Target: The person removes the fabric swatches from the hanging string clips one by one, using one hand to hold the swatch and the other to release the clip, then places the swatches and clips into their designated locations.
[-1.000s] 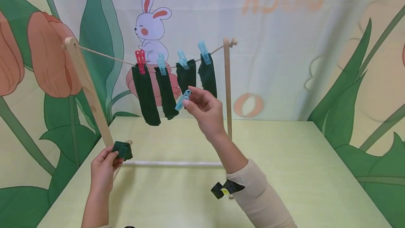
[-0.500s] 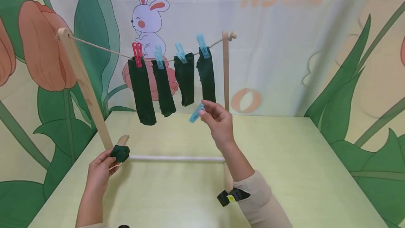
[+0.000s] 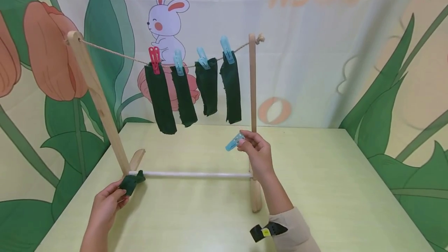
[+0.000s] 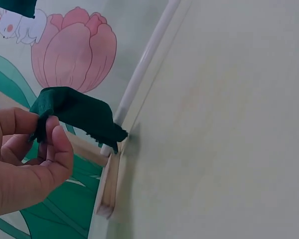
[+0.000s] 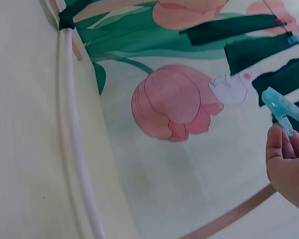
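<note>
Left hand (image 3: 106,203) pinches a dark green cloth strip (image 3: 129,185) beside the left end of the white crossbar (image 3: 196,174). Right hand (image 3: 259,154) pinches a light-blue clothespin (image 3: 233,143) above the crossbar, toward its right end. Four pegged strips (image 3: 206,88) hang above it.

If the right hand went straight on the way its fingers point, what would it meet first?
Probably the rightmost cloth, near its lower end: in the head view it hangs up and left of the right hand. Depth is unclear, so the hand might miss it.
</note>
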The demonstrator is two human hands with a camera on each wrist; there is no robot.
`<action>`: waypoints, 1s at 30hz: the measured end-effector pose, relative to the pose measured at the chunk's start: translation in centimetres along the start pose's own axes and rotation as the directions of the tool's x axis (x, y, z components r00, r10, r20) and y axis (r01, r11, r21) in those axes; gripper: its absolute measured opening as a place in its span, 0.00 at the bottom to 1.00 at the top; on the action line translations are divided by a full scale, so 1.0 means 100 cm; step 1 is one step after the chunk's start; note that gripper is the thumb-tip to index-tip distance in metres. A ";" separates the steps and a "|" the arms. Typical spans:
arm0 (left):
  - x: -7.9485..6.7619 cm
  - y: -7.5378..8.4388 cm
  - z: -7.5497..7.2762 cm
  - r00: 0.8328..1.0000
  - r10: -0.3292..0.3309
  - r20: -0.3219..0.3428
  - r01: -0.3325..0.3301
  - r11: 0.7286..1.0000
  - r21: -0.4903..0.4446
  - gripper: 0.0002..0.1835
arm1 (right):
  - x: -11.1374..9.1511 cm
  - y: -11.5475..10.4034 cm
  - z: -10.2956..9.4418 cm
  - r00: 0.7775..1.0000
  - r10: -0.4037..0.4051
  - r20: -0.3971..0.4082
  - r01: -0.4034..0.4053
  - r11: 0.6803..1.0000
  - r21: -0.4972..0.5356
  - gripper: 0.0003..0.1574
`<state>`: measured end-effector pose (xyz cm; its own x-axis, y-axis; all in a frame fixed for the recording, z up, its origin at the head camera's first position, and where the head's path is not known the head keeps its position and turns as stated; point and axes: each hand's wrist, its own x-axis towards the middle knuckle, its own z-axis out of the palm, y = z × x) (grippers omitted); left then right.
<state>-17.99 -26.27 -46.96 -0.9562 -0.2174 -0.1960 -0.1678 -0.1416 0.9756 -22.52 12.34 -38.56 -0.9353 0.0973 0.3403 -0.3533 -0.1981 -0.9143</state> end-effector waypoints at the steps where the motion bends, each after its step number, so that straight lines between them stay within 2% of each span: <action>1: -0.001 -0.001 -0.002 1.000 -0.014 0.003 0.014 1.000 0.010 0.22 | -0.001 0.002 -0.004 1.000 0.010 -0.003 -0.010 1.000 -0.003 0.16; 5: -0.003 -0.007 -0.009 0.998 -0.058 0.014 0.057 0.996 0.068 0.16 | -0.007 0.012 -0.020 0.999 0.051 -0.008 -0.051 0.999 0.009 0.16; 14: -0.006 -0.019 -0.019 0.991 -0.131 0.003 0.129 0.981 0.144 0.26 | -0.018 0.025 -0.046 0.992 0.117 -0.042 -0.117 0.993 0.016 0.18; 18: -0.006 -0.024 -0.023 0.983 -0.179 -0.024 0.181 0.971 0.156 0.27 | -0.022 0.032 -0.058 0.986 0.152 -0.064 -0.153 0.988 -0.013 0.18; 25: -0.007 -0.030 -0.033 0.973 -0.221 -0.071 0.231 0.955 0.186 0.28 | -0.034 0.041 -0.079 0.974 0.174 -0.144 -0.184 0.981 -0.059 0.19; 30: -0.008 -0.034 -0.038 0.959 -0.262 -0.111 0.282 0.925 0.253 0.25 | -0.038 0.043 -0.089 0.965 0.189 -0.179 -0.203 0.977 -0.061 0.21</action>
<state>-15.80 -29.27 -50.47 -0.8460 -0.2786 -0.4546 -0.4859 0.0518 0.8725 -20.32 19.84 -45.77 -0.9660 0.2309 0.1160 -0.1541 -0.1541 -0.9760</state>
